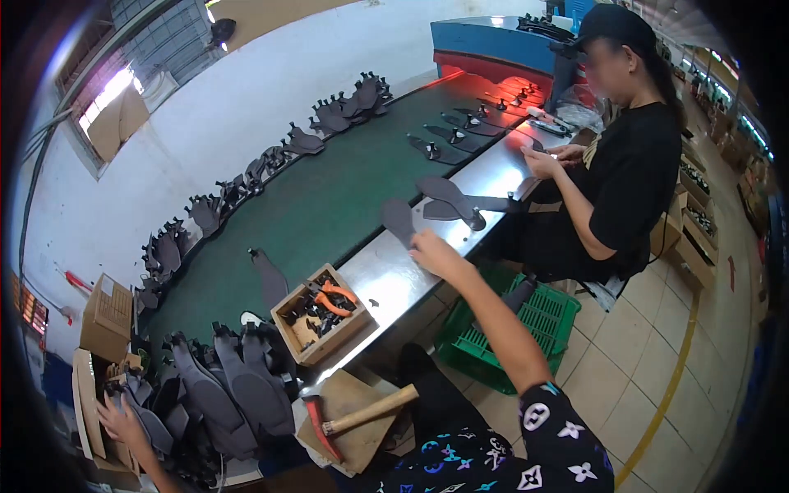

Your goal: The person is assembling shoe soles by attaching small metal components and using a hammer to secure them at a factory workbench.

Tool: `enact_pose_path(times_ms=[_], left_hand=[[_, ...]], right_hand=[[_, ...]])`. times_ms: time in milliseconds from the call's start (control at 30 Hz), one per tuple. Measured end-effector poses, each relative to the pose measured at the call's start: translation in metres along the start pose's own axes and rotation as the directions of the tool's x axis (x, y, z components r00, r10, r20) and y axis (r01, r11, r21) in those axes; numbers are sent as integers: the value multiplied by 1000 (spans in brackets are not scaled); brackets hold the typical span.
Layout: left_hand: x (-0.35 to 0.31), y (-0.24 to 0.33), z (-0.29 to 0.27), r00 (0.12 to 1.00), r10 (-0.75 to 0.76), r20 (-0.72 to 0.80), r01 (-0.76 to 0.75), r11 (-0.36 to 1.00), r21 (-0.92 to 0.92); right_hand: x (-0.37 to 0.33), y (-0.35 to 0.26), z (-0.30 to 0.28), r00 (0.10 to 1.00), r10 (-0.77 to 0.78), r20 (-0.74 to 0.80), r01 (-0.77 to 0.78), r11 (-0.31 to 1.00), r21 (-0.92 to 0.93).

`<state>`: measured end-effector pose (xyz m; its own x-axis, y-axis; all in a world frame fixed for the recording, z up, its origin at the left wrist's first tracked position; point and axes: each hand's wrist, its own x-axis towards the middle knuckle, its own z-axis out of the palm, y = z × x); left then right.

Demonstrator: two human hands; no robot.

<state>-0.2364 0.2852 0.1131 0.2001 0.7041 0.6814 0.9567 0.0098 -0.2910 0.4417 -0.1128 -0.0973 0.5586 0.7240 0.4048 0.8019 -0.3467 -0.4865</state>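
Observation:
My right hand (442, 256) reaches over the metal table edge, its fingers closed on the near end of a dark grey shoe sole (399, 218). Beside that sole lie more grey soles (445, 191) with black fittings, partly overlapping. At the far left, my left hand (122, 421) is at an opened cardboard box (85, 403), its fingers apart next to dark sole pieces with black straps. I see nothing held in it. A large pile of grey soles (246, 386) with black toe fittings lies just right of my left hand.
A wooden box (333, 341) holds orange-handled pliers (335, 297) and small black parts. A hammer (370, 411) rests on a pad by my lap. Soles line the green conveyor's (329, 197) far edge. A green crate (542, 329) stands below; a co-worker (633, 156) sits right.

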Motion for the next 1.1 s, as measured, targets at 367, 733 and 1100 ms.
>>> enact_pose_path(times_ms=[367, 733, 1100], left_hand=[[-213, 193, -202, 903, 113, -414, -421, 44, -906], [-307, 190, -246, 868, 57, 494, 474, -396, -787], [-230, 280, -181, 902, 431, -4, -205, 421, -884]], right_hand=[[-89, -358, -91, 545, -765, 344, -662, -141, 736], [-246, -167, -33, 953, -124, 277, 116, 992, 46], [-361, -125, -54, 828, 277, 487, -557, 313, 769]])
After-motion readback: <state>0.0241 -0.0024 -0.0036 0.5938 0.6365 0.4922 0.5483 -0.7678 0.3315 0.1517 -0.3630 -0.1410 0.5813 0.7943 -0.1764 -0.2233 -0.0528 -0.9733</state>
